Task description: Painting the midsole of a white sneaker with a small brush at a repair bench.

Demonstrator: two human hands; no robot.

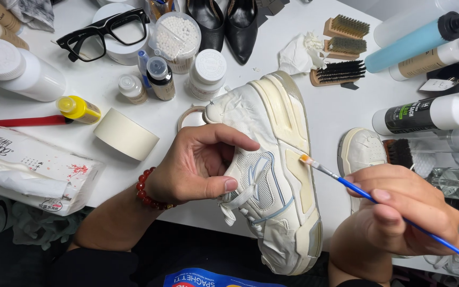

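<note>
My left hand [197, 167] grips a white sneaker [269, 170] by its upper, thumb across the laces, holding it on its side with the yellowed sole facing right. A red bead bracelet sits on that wrist. My right hand [399, 215] holds a thin blue-handled paintbrush [357, 188]; its orange-tipped bristles touch the cream sole near the midfoot. Parts of the upper look covered with pale masking tape.
A masking tape roll [126, 134] lies left of the shoe, a second sneaker [362, 151] to its right. Small bottles, a cotton swab jar [176, 34], black glasses [104, 32], black heels, several brushes [341, 72], spray bottles and a tissue pack [27, 170] crowd the white table [341, 114].
</note>
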